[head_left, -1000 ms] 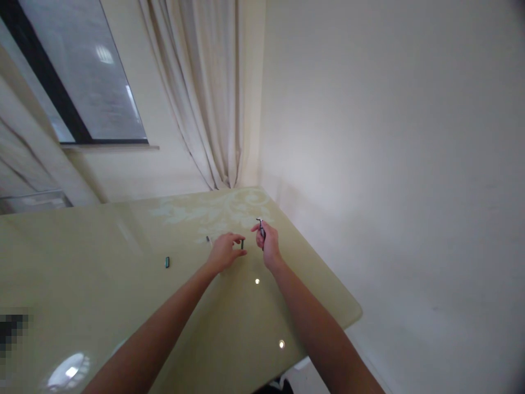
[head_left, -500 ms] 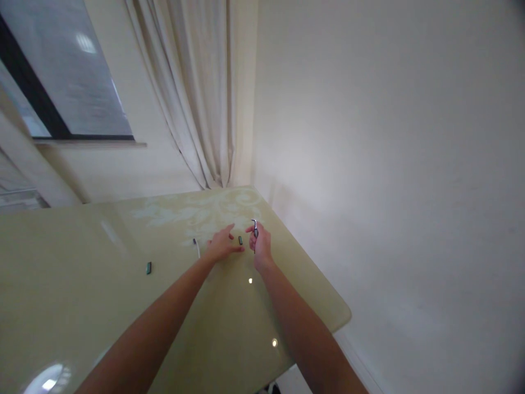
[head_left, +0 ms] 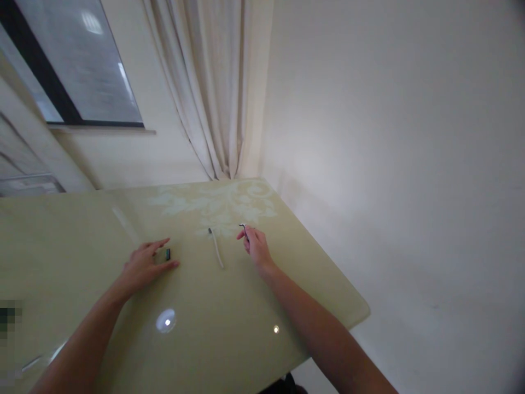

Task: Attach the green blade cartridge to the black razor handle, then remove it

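Observation:
My left hand (head_left: 145, 264) is over the left part of the table, thumb and fingers spread on either side of a small dark green block (head_left: 168, 254). Whether the fingers touch that block cannot be made out. A thin white stick or brush with a dark tip (head_left: 217, 249) lies between my two hands. Toward the right, my right hand (head_left: 255, 243) is closed around a small metallic tool (head_left: 245, 231), whose thin bent end sticks out past the fingers.
The glossy pale green table (head_left: 197, 328) has a rounded corner at the right, beside a plain wall (head_left: 389, 164). Behind it hang light curtains (head_left: 221, 98) next to a window (head_left: 98, 65). Lamp reflections show on the tabletop.
My left hand has moved left, away from my right hand, to the block on the left. The small dark piece between my hands is no longer seen there. The view has shifted slightly.

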The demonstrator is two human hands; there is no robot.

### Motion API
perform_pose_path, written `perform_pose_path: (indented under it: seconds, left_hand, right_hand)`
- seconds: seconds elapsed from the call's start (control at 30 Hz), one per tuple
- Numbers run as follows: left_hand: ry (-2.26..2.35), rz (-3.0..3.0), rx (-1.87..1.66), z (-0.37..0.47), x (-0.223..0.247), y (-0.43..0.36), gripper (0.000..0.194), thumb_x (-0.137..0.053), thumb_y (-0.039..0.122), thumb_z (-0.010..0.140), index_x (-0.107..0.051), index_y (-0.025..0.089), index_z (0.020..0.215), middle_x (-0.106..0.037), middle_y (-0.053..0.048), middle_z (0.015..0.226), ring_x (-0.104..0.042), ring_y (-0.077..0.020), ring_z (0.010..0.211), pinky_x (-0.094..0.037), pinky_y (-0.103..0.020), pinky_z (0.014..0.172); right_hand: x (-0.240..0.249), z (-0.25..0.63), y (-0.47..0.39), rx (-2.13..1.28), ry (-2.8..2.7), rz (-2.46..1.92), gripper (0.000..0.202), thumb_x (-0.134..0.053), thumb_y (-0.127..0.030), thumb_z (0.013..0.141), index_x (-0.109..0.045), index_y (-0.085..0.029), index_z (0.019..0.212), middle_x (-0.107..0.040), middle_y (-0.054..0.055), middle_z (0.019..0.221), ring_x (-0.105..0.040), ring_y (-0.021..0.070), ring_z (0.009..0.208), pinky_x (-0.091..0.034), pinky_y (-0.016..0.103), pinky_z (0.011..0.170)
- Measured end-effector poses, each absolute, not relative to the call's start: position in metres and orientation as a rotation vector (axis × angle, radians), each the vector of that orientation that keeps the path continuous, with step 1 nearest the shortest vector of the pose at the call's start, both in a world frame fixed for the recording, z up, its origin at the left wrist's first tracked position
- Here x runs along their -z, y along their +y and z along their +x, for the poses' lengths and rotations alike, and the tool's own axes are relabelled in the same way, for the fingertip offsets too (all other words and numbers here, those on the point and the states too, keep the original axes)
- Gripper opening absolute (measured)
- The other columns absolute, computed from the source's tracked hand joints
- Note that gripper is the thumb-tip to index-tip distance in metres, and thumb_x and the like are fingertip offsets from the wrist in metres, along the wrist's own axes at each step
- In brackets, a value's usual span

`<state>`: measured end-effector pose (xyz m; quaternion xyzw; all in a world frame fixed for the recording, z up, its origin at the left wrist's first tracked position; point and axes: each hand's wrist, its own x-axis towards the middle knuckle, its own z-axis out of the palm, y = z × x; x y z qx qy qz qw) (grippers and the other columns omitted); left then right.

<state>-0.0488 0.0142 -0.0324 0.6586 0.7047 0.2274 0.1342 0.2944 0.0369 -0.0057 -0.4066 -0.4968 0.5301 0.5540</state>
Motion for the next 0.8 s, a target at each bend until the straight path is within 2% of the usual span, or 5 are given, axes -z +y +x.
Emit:
perform_pose_path:
  seconds: [0.23, 0.4, 0.5, 0.63, 0.8]
  left_hand:
    - [1.952, 1.883, -0.762, -0.052, 0.034, 0.017, 0.069, -0.072, 0.064, 0.066, -0.078, 0.019, 0.117, -0.071, -0.017, 0.118, -0.070, -0.0345, 0.100, -0.054, -0.046, 0.096]
    - [1.945, 1.872, -0.894, -0.044, 0.030, 0.013, 0.049, -0.071, 0.057, 0.070, -0.080, 0.020, 0.100, -0.072, -0.013, 0.106, -0.068, -0.0307, 0.091, -0.056, -0.044, 0.089]
    - [1.889, 1.863, -1.098, -0.003, 0.014, 0.003, 0.046, -0.069, 0.056, 0.076, -0.078, 0.020, 0.104, -0.069, -0.012, 0.105, -0.065, -0.0273, 0.085, -0.056, -0.043, 0.083]
    - [1.453, 2.005, -1.303, 0.069, -0.010, -0.018, 0.038, -0.072, 0.048, 0.087, -0.074, 0.027, 0.119, -0.063, -0.007, 0.111, -0.059, -0.0207, 0.086, -0.053, -0.031, 0.070]
    - [1.240, 2.019, -1.473, 0.104, -0.016, -0.033, 0.032, -0.074, 0.038, 0.091, -0.072, 0.030, 0.122, -0.060, -0.003, 0.102, -0.055, -0.0170, 0.082, -0.052, -0.030, 0.079]
  right_hand:
    - [0.010, 0.296, 0.028, -1.241, -1.341, -0.968, 0.063, -0.053, -0.078, 0.089, -0.066, -0.018, 0.077, -0.030, -0.008, 0.052, -0.024, 0.0086, 0.046, -0.019, 0.024, 0.046]
    - [0.012, 0.296, 0.030, -1.126, -1.447, -1.017, 0.058, -0.060, -0.073, 0.088, -0.069, -0.017, 0.077, -0.037, -0.006, 0.056, -0.031, 0.0107, 0.052, -0.021, 0.026, 0.050]
    - [0.008, 0.295, 0.025, -1.217, -1.480, -1.022, 0.049, -0.074, -0.065, 0.079, -0.070, -0.017, 0.077, -0.040, -0.005, 0.058, -0.032, 0.0099, 0.054, -0.020, 0.026, 0.051]
    - [0.000, 0.294, 0.016, -1.667, -1.349, -0.867, 0.046, -0.082, -0.059, 0.076, -0.073, -0.017, 0.093, -0.034, -0.010, 0.055, -0.023, 0.0076, 0.048, -0.014, 0.026, 0.048]
    - [-0.005, 0.294, 0.011, -1.861, -1.233, -0.666, 0.042, -0.090, -0.050, 0.070, -0.070, -0.016, 0.086, -0.036, -0.011, 0.054, -0.020, 0.0050, 0.046, -0.011, 0.026, 0.047]
